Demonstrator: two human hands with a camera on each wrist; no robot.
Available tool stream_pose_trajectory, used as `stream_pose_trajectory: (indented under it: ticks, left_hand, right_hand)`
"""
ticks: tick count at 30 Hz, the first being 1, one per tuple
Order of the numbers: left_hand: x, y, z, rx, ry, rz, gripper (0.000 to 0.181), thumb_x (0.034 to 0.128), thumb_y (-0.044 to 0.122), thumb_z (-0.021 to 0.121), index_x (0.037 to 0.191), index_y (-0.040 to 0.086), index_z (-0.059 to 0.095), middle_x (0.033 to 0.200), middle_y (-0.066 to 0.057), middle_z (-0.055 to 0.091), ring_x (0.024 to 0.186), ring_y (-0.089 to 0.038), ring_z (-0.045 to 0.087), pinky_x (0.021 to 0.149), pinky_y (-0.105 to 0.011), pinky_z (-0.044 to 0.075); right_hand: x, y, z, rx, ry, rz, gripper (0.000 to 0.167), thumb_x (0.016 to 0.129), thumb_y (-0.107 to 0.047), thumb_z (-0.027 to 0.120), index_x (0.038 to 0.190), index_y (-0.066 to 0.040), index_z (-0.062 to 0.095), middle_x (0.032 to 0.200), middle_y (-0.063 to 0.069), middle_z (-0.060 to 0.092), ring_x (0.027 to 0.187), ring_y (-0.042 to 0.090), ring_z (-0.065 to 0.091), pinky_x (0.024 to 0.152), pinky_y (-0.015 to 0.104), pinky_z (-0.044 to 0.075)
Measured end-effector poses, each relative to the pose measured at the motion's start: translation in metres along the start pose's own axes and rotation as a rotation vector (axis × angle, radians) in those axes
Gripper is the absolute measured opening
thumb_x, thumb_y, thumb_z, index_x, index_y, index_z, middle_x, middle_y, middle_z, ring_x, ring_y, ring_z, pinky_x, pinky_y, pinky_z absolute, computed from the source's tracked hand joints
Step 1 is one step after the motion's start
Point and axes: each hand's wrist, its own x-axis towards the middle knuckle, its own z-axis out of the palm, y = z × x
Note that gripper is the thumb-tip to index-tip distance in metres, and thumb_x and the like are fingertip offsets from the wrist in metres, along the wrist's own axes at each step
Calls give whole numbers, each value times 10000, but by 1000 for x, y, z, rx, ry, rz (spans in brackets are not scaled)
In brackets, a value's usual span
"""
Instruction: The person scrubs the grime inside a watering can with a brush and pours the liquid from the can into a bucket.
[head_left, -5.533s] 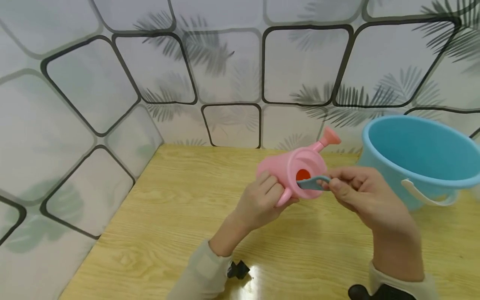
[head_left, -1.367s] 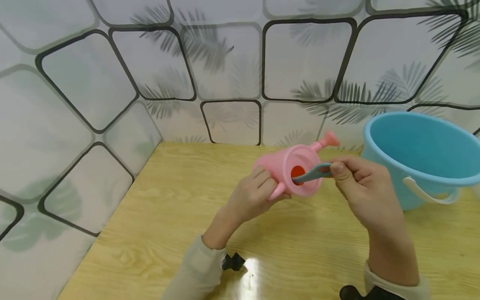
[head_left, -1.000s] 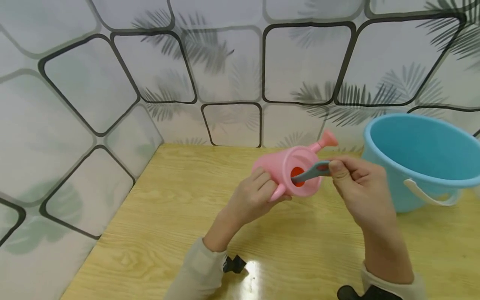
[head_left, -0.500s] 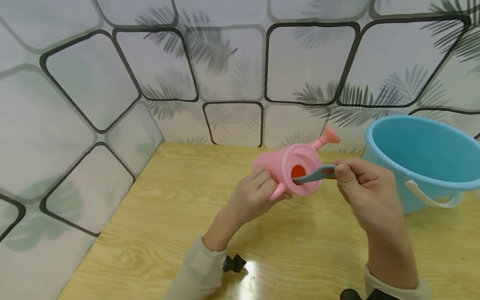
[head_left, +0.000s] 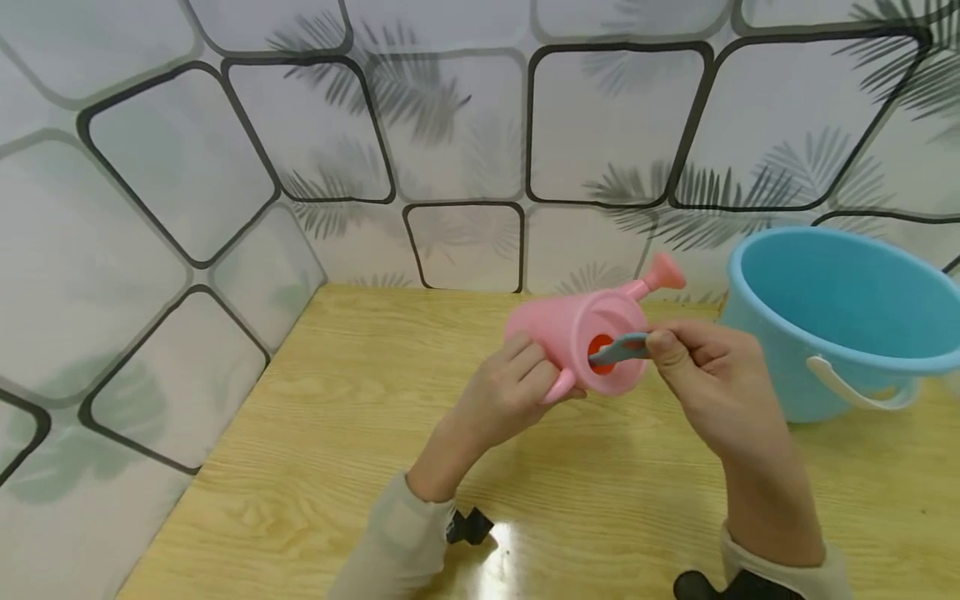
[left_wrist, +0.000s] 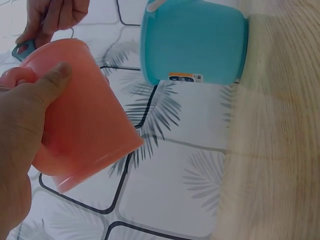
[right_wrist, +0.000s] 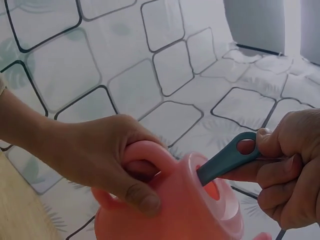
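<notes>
A pink toy watering can (head_left: 551, 321) is held tilted above the table, its open top facing right. My left hand (head_left: 513, 387) grips it by the handle; in the left wrist view the thumb lies along the can's body (left_wrist: 90, 115). My right hand (head_left: 723, 375) pinches the end of a blue-grey tool (right_wrist: 227, 159) that has a hole in its handle. The tool slants through the round opening in the can's top, so its far end is hidden inside. Red-orange shows within that opening (head_left: 600, 343).
A light blue bucket (head_left: 798, 383) with a white handle (head_left: 847, 392) stands on the table at right, close beyond my right hand. The wood-grain table (head_left: 330, 400) meets a patterned wall covering (head_left: 465, 125) at the back and left.
My right hand has shifted back and forth with the tool; since half a second ago it has moved left, pushing the tool further into the can. The left hand's grip is unchanged.
</notes>
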Motion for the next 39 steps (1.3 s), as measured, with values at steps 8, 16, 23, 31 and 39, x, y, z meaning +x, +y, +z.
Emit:
stream_pose_trajectory:
  ticks: [8, 16, 23, 31, 39]
  left_hand:
    - [0, 1, 0, 6, -1, 0, 444, 825, 312, 812, 712, 91, 444, 682, -13, 460, 673, -150, 440, 645, -214, 392]
    - [2, 1, -1, 12, -12, 12, 434, 832, 324, 803, 716, 89, 457, 687, -14, 474, 678, -150, 459, 650, -206, 403]
    - [4, -1, -1, 26, -4, 35, 444, 823, 330, 811, 714, 93, 452, 674, -12, 459, 664, -150, 443, 646, -218, 394]
    - [6, -1, -3, 2, 22, 18, 429, 829, 317, 808, 725, 89, 460, 687, -15, 459, 668, -153, 436, 642, -221, 390]
    - [2, -1, 1, -29, 27, -28, 441, 782, 308, 848, 727, 88, 470, 693, -13, 467, 671, -156, 440, 641, -210, 397]
  right_hand:
    - [-3, -3, -6, 73, 31, -10, 172, 940, 92, 579, 885, 12, 722, 536, -1, 349, 469, 110, 240, 394, 260, 103]
    - [1, 2, 5, -30, 12, 11, 145, 935, 44, 614, 924, 2, 752, 600, -57, 549, 553, 44, 393, 470, 204, 262]
    - [1, -4, 6, -120, 13, 33, 155, 928, 62, 613, 918, -13, 748, 635, -22, 544, 570, 98, 330, 493, 249, 264]
    - [-3, -8, 5, -32, 31, -40, 122, 923, 51, 630, 918, 14, 746, 639, -47, 555, 589, 67, 400, 498, 193, 290]
    - [-3, -9, 4, -122, 47, -69, 117, 918, 40, 643, 871, -12, 737, 600, -33, 458, 566, 81, 342, 483, 233, 245]
